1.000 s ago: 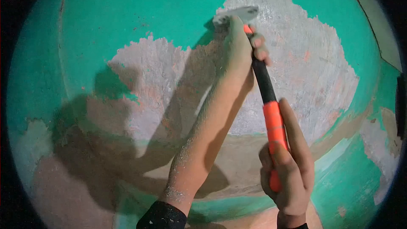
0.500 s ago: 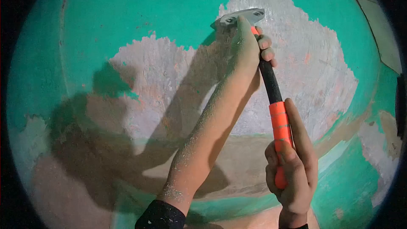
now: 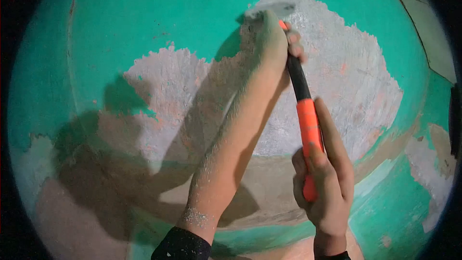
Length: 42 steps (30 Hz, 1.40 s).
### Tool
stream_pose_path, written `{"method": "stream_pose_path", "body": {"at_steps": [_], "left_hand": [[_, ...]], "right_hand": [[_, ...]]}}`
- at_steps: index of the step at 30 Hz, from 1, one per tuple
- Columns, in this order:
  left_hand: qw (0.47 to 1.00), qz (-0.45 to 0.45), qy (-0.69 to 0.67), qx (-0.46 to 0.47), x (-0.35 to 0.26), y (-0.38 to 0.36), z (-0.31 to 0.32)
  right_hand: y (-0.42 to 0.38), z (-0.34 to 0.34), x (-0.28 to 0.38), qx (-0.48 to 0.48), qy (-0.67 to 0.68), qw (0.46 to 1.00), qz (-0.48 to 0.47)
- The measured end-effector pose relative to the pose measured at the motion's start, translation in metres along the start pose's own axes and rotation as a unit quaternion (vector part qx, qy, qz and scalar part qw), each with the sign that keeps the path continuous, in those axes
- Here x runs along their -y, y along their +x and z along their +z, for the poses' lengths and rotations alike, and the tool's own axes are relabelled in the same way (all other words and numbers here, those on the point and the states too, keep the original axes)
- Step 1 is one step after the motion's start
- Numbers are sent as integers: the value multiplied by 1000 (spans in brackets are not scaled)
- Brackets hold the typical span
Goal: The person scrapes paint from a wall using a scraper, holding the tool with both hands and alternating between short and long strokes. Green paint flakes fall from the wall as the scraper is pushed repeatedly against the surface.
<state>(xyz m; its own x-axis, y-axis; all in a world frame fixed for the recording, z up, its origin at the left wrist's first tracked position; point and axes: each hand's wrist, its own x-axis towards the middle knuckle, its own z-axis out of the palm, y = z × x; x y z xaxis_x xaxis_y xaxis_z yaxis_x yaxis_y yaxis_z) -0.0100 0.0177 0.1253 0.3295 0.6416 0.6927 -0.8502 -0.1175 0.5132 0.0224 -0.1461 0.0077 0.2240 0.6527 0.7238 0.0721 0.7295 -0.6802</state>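
Note:
A long-handled paint scraper (image 3: 299,79) with an orange and black handle lies between my hands, its wide metal blade (image 3: 276,8) blurred against the wall. Near the head, my left hand (image 3: 276,43) is wrapped round the neck, thumb up by the blade. Lower down, my right hand (image 3: 327,178) grips the orange end of the handle, forefinger stretched along its side. The blade is over the upper edge of a bare grey patch (image 3: 346,82), where the green paint (image 3: 192,9) has a ragged border. Pale flakes cling to my left forearm.
A brown band (image 3: 279,183) crosses the wall below the patch. Another stripped area (image 3: 428,178) shows at the right, beside light panels (image 3: 423,24) at the upper right. A vertical crack (image 3: 72,33) runs down the left. My shadow (image 3: 106,163) falls across the lower left.
The scraper and both hands have shifted up and slightly left along the wall. Both grips stay as they were, and the blade now looks smeared by motion.

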Motion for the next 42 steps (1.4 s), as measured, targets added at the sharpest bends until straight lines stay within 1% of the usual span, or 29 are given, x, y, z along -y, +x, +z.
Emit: {"method": "stream_pose_path", "body": {"at_steps": [2, 3, 5, 6, 8, 10, 11, 14, 15, 18, 19, 22, 23, 26, 29, 30, 32, 35, 38, 42], "left_hand": [[998, -53, 2, -21, 4, -14, 0], [1000, -13, 1, 14, 3, -10, 0], [1000, -12, -21, 1, 1, 5, 6], [999, -10, -31, -7, -2, 7, 9], [999, -33, -7, -17, 0, -4, 6], [999, -40, 13, -20, 6, -13, 4], [999, -33, 9, -6, 2, -8, 2], [1000, 19, 4, 12, -4, 25, 5], [1000, 20, -1, 10, -5, 22, 9], [1000, -15, 15, -15, -2, -7, 11], [1000, -7, 22, -4, -1, -2, 7], [999, -2, -11, -34, -6, 14, 17], [1000, -7, -9, -15, -5, 12, 15], [1000, -23, 3, -10, 6, -1, 8], [999, 5, 39, 21, -1, 26, 7], [999, 9, 36, 17, 1, 25, 8], [999, 15, 41, 13, 1, 25, 11], [999, -25, 32, -13, 2, 14, 11], [1000, 8, 2, -1, -4, 24, 20], [1000, -21, 19, 7, 8, 4, 11]], "right_hand": [[-9, -5, 3, -1, 9, 999, 32], [-7, -3, 7, -1, 4, 999, 32], [-1, -2, 20, 8, 4, 999, 43], [-1, -1, 16, 1, 5, 1000, 30], [0, 0, 8, -12, 6, 1000, 3], [-6, -2, 7, -9, 11, 1000, 26], [-6, -1, 9, -5, 11, 999, 41], [12, 2, 10, -3, -5, 1000, 8], [15, 1, 8, -7, -10, 1000, -8], [4, 0, 9, -14, -3, 1000, 7], [4, 0, 12, -17, -4, 1000, 9], [10, 1, 20, -25, -24, 999, 18], [9, -1, 19, -23, -29, 999, 20], [3, -2, 13, -38, -31, 999, 24], [10, -3, 13, -18, -26, 999, 6], [13, -5, 13, -8, -23, 1000, 2], [12, -7, 19, -14, -14, 999, 25], [8, -7, 13, -17, -7, 1000, 9], [15, -5, 19, -13, 1, 1000, 13], [6, -8, 9, -21, -3, 1000, 9]]}}
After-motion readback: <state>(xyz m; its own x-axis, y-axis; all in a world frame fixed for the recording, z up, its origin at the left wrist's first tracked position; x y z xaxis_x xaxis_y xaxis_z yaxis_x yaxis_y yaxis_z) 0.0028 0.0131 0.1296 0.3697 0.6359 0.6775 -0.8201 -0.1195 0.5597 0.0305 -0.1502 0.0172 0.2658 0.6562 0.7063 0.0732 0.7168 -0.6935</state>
